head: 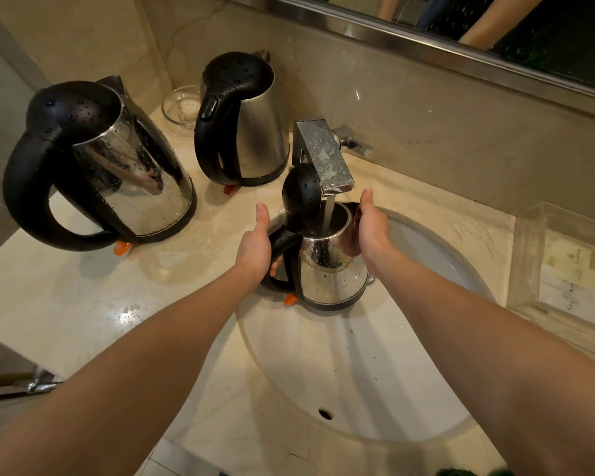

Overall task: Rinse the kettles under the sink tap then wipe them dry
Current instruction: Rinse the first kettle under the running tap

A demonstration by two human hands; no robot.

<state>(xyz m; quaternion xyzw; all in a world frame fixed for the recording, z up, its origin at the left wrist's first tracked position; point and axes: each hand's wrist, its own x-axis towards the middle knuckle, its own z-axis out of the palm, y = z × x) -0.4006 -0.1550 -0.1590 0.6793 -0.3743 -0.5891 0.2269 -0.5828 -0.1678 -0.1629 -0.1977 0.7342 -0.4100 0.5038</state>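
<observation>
A steel kettle (330, 269) with a black handle and its black lid flipped up stands in the sink basin (323, 355), right under the chrome tap (327, 156). Water runs from the tap into the kettle's mouth. My left hand (255, 245) grips the kettle's black handle, thumb up. My right hand (370, 228) is wrapped around the kettle's right side near the rim. Two more wet steel kettles stand on the counter to the left: a near one (117, 173) and a far one (251, 121), both with black lids shut.
A small glass dish (182, 104) sits in the back corner between the two counter kettles. A clear plastic tray (564, 262) stands on the right of the counter. A mirror (495, 29) runs above the backsplash. The counter left of the sink has wet patches.
</observation>
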